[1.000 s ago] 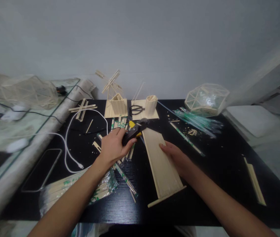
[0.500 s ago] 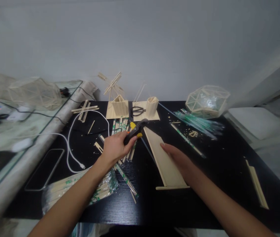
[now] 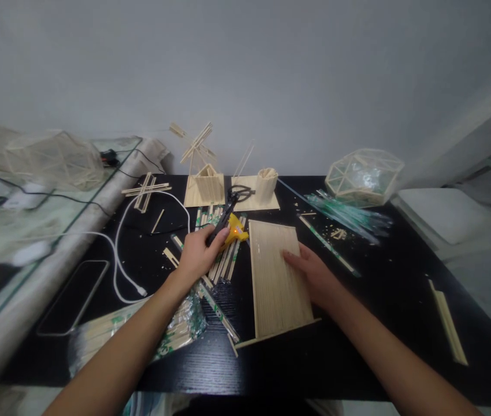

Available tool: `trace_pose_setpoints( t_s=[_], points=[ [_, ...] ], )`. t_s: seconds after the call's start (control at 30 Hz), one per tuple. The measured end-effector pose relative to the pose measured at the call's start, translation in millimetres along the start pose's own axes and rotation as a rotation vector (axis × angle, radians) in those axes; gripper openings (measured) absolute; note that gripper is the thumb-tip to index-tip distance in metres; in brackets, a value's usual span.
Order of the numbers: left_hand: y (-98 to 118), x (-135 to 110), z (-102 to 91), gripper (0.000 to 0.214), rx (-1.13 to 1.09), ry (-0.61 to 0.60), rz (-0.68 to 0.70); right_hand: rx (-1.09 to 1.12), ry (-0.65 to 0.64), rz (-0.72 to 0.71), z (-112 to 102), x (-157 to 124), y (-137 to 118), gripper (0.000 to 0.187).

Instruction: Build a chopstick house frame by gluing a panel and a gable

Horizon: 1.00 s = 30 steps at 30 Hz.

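My left grip (image 3: 197,254) is wrapped around the black handle of a glue gun (image 3: 237,229), whose yellow end faces right with a small orange light glowing on it. Its tip sits right by the upper left edge of the wooden panel (image 3: 278,277); I can't tell whether the two touch. My right grip (image 3: 317,276) holds that panel by its right side, thumb across the top face, just in front of me over the black counter (image 3: 379,352). A thin stick (image 3: 245,342) runs along the panel's near end and pokes out past both corners, further on the left.

Under and behind the glue gun I see wrapped sticks (image 3: 227,263), and a bag of sticks (image 3: 185,329) lies partly behind my left forearm. Farther back, black scissors (image 3: 248,192) rest between a triangular box (image 3: 211,186) and a round cup (image 3: 266,186), both made of sticks. Wrappers (image 3: 349,216) lie to the right.
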State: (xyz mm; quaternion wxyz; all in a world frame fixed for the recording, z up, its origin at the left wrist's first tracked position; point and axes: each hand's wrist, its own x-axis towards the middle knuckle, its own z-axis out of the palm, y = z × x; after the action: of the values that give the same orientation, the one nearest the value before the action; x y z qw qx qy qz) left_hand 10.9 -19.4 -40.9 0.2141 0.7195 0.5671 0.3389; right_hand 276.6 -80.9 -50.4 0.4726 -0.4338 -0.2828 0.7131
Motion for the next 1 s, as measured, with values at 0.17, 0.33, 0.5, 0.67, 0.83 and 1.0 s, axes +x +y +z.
trace_pose_setpoints(
  t_s=[0.17, 0.33, 0.5, 0.67, 0.83, 1.0],
  points=[
    [1.8, -0.1, -0.7, 0.05, -0.036, -0.057, 0.065, -0.032, 0.044, 0.011, 2.8, 0.4, -0.1, 0.05],
    [2.8, -0.1, -0.4, 0.048, -0.03, -0.092, 0.12, -0.03, 0.043, -0.003, 4.7, -0.1, 0.7, 0.05],
    [2.1, -1.1, -0.1, 0.047, -0.057, -0.114, 0.112, -0.069, 0.059, -0.031, 5.5, -1.4, 3.0, 0.049],
    [-2.6, -1.2, 2.0, 0.05, -0.159, -0.122, 0.04, -0.115, 0.234, -0.266, 4.4, -3.8, -7.9, 0.047],
    [-9.9, -0.1, 4.2, 0.055, -0.273, -0.117, -0.049, -0.283, 0.502, -0.622, 4.9, -16.1, -36.1, 0.036],
    [-5.4, -0.5, 6.1, 0.053, -0.307, -0.103, -0.073, -0.382, 0.375, -0.888, 3.3, -28.6, -38.5, 0.033]
  ],
)
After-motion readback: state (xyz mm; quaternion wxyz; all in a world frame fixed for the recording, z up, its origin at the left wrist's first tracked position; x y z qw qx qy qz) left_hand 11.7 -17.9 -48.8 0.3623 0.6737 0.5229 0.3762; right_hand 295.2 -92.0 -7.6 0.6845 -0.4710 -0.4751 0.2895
